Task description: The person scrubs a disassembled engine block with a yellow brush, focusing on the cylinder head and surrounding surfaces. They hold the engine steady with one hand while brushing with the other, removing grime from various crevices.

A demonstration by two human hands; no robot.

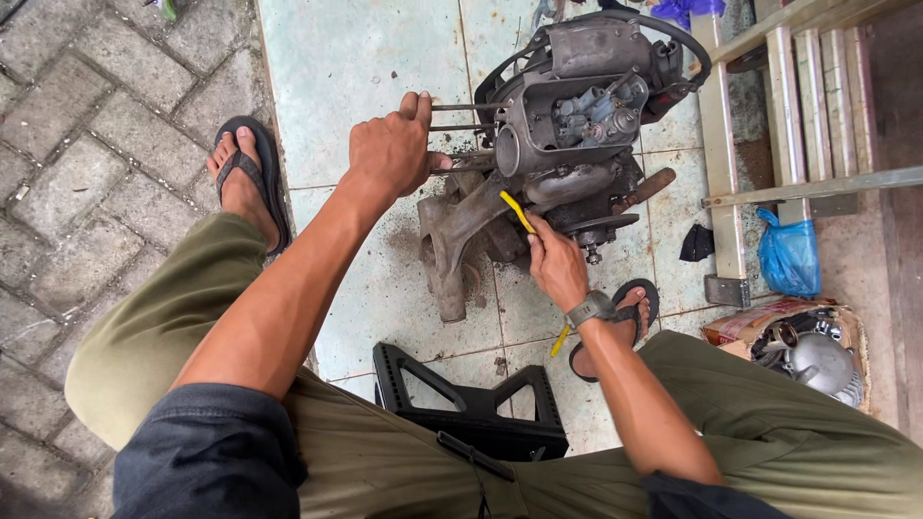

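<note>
A grimy engine lies on the tiled floor in front of the seated person, its open top showing small metal parts. The left hand is closed around the long studs that stick out of the engine's left side, bracing it. The right hand, just below the engine, is clamped on a yellow brush whose head rests against the lower casing; the yellow handle end shows again past the wrist, near a grey watch. Whether the bristles actually touch metal is hard to tell, since the thumb and casing hide the tip. A black stool sits below the engine, between the knees, and a sandalled foot rests on each side of the engine. To the right of the engine stand a metal frame, a blue bag and, lower, a box holding a round silver part. The likely risks: the engine looks propped on an uneven arm, so a hard push with the brush could rock it toward the bare toes; the left hand could slip on oily studs; and loosened dirt could drop into the open top.
</note>
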